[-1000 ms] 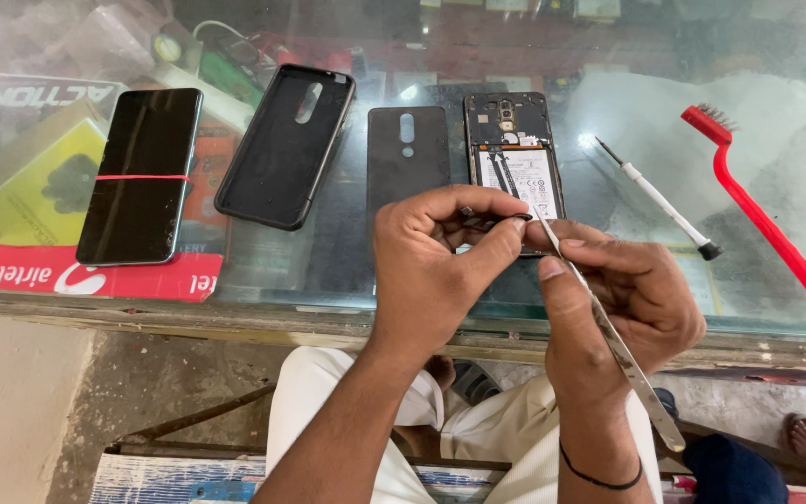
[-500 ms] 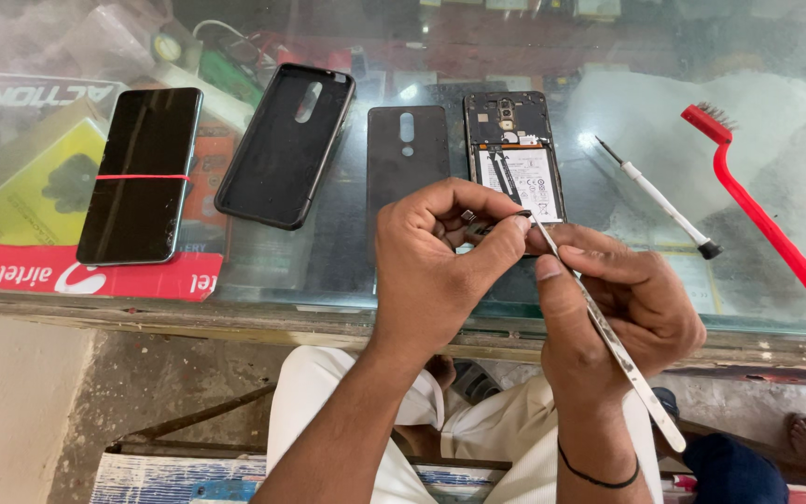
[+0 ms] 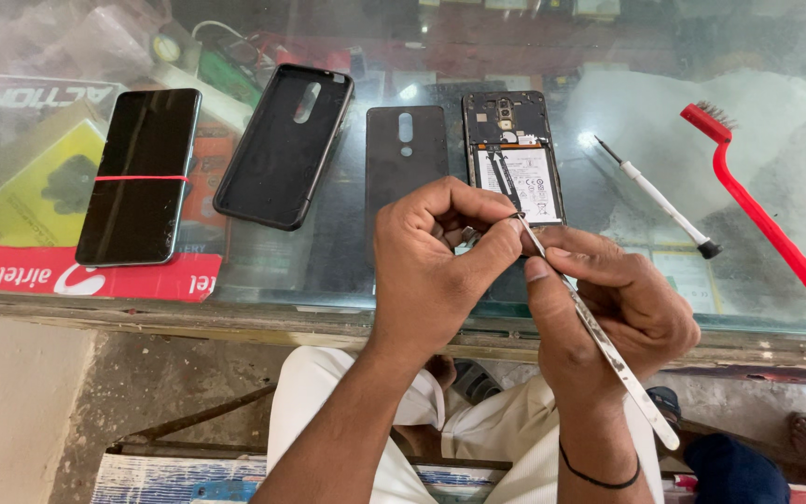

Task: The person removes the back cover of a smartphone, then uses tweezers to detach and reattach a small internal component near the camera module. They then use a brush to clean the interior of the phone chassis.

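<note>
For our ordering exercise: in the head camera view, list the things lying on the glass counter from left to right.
Black phone with a red band around it → black soft phone case → flat black back cover → opened phone showing its battery → white-handled screwdriver → red-handled wire brush.

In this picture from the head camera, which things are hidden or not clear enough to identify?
- Head view: the small part pinched in the left hand is covered by its fingers.
- The tweezers tip disappears between both hands; the right hand covers its middle.
- The opened phone has its lower edge behind the hands.
- Items under the glass counter are blurred by reflections.
</note>
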